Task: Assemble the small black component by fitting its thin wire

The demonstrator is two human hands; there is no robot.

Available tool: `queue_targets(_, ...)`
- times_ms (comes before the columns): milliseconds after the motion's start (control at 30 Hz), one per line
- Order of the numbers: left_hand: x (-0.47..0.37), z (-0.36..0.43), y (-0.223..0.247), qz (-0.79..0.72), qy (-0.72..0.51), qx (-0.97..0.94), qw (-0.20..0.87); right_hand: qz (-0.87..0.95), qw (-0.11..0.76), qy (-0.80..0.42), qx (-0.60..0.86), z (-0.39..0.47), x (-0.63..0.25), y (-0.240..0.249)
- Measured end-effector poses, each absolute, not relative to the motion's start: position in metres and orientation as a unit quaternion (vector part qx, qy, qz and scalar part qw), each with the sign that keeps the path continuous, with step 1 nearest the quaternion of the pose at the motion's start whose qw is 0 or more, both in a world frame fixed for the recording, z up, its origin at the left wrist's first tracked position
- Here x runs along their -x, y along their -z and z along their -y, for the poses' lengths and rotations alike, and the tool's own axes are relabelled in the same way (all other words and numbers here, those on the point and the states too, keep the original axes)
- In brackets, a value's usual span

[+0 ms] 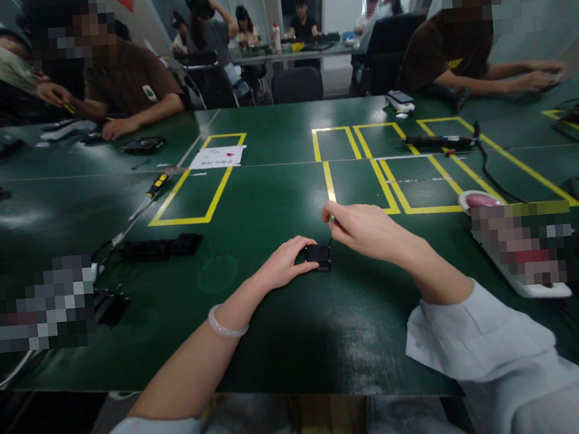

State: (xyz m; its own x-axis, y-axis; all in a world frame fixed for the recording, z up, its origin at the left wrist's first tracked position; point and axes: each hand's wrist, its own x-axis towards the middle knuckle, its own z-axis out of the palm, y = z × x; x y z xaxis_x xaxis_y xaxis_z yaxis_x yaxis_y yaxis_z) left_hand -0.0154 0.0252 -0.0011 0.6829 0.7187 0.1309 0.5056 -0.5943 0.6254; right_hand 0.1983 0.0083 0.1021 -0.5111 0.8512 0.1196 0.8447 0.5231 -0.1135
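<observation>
On the green table (279, 338) in front of me lies a small black rectangular part (319, 256). My left hand (287, 262) grips it from the left, thumb along the near side and fingers along the far side. Above its right edge, my right hand (363, 228) is closed in a pinch. From those fingers a thin dark tool (330, 239) points down to the part's right edge; its handle is mostly hidden, and its kind cannot be made out.
Black parts (161, 246) lie to the left, with a yellow-black screwdriver (157, 185) beyond them. Yellow tape outlines (179, 221) and a white paper (218, 157) mark the table. A corded black tool (438, 141) lies right; a white tray (512, 273) sits nearer. Other people work opposite.
</observation>
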Motion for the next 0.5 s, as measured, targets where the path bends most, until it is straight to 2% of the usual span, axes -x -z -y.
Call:
queue_targets(233,0.0159,-0.0256,0.0013,-0.354,-0.188,-0.87,0.287,0.855,0.032,0.019,0.517,-0.0117,-0.1955,-0.0998)
queue_targets(500,0.017,-0.0264,0.0012,-0.35,-0.189,-0.873,0.281,0.862,0.069,0.004,0.502,-0.0096,-0.1966,-0.0977)
